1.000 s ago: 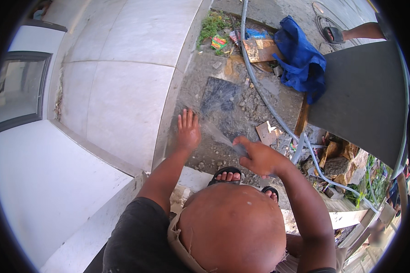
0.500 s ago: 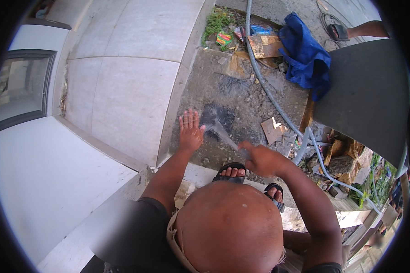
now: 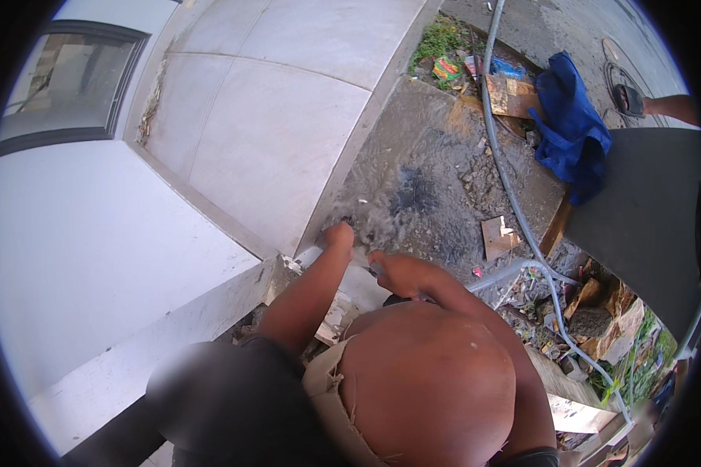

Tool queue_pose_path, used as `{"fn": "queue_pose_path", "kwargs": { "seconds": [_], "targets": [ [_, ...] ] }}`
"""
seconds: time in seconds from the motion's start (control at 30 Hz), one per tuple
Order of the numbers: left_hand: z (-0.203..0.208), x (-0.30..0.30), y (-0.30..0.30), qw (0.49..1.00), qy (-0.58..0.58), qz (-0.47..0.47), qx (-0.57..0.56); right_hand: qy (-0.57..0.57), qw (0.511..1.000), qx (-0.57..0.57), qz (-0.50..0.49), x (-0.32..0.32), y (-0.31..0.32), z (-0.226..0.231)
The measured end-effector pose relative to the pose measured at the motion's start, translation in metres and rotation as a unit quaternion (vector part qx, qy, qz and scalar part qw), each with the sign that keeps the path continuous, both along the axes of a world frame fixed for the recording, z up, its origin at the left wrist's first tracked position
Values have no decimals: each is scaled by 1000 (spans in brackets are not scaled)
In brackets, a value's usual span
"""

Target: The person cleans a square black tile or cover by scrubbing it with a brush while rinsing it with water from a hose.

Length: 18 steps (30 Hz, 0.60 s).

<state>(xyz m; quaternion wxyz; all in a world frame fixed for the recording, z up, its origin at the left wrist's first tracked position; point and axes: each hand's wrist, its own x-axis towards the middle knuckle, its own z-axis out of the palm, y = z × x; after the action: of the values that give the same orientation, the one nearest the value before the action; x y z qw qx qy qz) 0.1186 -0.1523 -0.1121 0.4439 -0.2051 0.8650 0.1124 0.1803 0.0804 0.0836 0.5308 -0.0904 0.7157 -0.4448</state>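
Note:
Wet, muddy concrete [image 3: 436, 194] lies before me, with a dark patch in it and water splashing near my hands. My right hand [image 3: 393, 272] is closed around the end of a grey hose [image 3: 522, 266]; the nozzle end is mostly hidden by the fingers. Just left of it, my left hand [image 3: 339, 235] is low over the splashing water beside the tiled ledge, its fingers curled. Whatever those fingers may hold is hidden. My bare knee [image 3: 428, 381], showing through torn trousers, covers the near part of the view.
Pale tiled ledge [image 3: 280, 117] and white wall [image 3: 117, 249] border the left. A blue tarp [image 3: 572, 124], a dark board [image 3: 639, 202] and a broken wood piece [image 3: 498, 237] lie right. Another person's sandalled foot [image 3: 629, 100] stands far right.
My left hand has gone from spread flat to curled and has come lower, nearer the ledge. My right hand has drawn back toward me and leftward with the hose. The whole view has shifted.

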Motion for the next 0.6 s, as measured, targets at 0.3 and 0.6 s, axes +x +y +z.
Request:
{"fn": "queue_pose_path", "kwargs": {
  "seconds": [0.3,0.6],
  "targets": [
    [34,19,32,813,248,497,176,50,986,131,-92,8,-18,17],
    [15,10,65,929,281,232,70,54,988,133,-46,10,-9,19]
  ]
}}
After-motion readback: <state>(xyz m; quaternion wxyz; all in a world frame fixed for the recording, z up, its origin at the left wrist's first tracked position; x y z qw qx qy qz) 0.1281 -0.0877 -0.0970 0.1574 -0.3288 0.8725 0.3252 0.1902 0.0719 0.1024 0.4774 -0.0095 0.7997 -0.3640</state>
